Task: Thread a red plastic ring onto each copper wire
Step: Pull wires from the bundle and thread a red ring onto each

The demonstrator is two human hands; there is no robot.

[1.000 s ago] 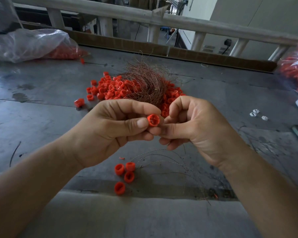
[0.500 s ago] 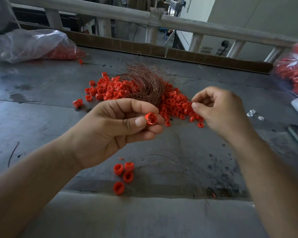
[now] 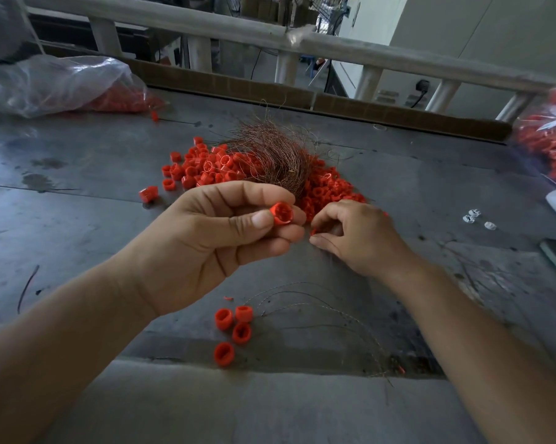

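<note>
My left hand (image 3: 212,241) pinches a red plastic ring (image 3: 281,213) between thumb and fingers, held above the grey table (image 3: 78,219). My right hand (image 3: 357,238) is down on the table at the near edge of the pile of red rings (image 3: 328,190), its fingers curled over a small red piece; whether it grips it is unclear. A tangled bundle of copper wires (image 3: 270,152) lies on the pile behind my hands. Several red rings on thin wires (image 3: 235,328) lie near the table's front edge.
A clear plastic bag of red rings (image 3: 68,84) lies at the back left, another bag (image 3: 546,136) at the right edge. Small white pieces (image 3: 477,217) sit at the right. A railing (image 3: 270,36) runs behind the table.
My right hand let go of the ring, swung out right, then came down to the pile's near edge. My left hand kept the ring almost still.
</note>
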